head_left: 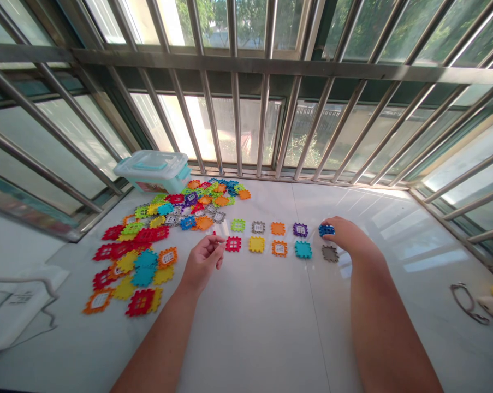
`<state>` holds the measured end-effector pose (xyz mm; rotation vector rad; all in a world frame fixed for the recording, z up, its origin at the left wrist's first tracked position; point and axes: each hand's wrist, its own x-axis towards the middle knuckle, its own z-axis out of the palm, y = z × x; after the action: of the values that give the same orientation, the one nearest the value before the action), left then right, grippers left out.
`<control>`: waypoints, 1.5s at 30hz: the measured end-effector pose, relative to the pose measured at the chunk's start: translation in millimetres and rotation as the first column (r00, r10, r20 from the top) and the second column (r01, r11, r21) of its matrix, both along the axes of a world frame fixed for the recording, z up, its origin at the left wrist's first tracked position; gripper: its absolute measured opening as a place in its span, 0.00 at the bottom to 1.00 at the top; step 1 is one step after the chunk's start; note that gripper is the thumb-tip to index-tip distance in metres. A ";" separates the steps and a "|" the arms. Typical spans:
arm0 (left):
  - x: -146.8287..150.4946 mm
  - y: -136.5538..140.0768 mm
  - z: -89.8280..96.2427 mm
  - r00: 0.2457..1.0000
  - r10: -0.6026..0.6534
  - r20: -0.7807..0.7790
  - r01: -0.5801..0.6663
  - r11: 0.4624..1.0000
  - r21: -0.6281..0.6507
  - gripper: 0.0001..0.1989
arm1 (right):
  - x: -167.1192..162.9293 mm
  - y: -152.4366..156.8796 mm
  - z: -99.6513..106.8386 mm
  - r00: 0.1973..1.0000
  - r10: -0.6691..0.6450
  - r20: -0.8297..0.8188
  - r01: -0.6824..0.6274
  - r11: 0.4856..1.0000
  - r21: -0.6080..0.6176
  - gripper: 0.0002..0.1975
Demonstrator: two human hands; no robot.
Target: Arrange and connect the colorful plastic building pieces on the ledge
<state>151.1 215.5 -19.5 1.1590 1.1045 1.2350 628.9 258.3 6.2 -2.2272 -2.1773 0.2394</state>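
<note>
Two rows of square plastic interlocking tiles lie on the white surface. My right hand [348, 234] grips a blue tile [325, 230] at the right end of the back row, beside a purple tile [300, 229]. Just in front of that hand lies a grey tile [330, 253]. Curled closed, my left hand [205, 256] is at the left end of the front row, next to a red window tile [233, 244]. A small red bit [214, 233] shows by its fingertips; what the fingers hold is unclear. Yellow [256, 244], orange and turquoise tiles continue the front row.
Many mixed tiles [143, 234] are heaped at the left. Behind them stands a lidded plastic box [154, 170]. Metal window bars [266, 109] rise along the back. A white device with a cable [29, 305] is at far left, a metal ring-shaped object [467, 300] at far right.
</note>
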 end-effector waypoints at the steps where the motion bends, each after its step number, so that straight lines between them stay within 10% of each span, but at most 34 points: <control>1: 0.1 0.0 0.3 1.000 0.000 0.000 0.000 1.000 -0.001 0.16 | -0.1 0.0 -0.1 1.000 -0.003 0.001 0.003 1.000 0.001 0.18; 45: -0.8 0.4 0.6 1.000 -0.007 -0.021 0.007 1.000 0.003 0.16 | -3.7 0.5 -2.3 1.000 -0.009 -0.019 0.009 1.000 -0.009 0.19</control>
<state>150.4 216.0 -18.9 1.1799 1.1140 1.2217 625.2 258.8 3.9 -2.2293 -2.1599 0.2696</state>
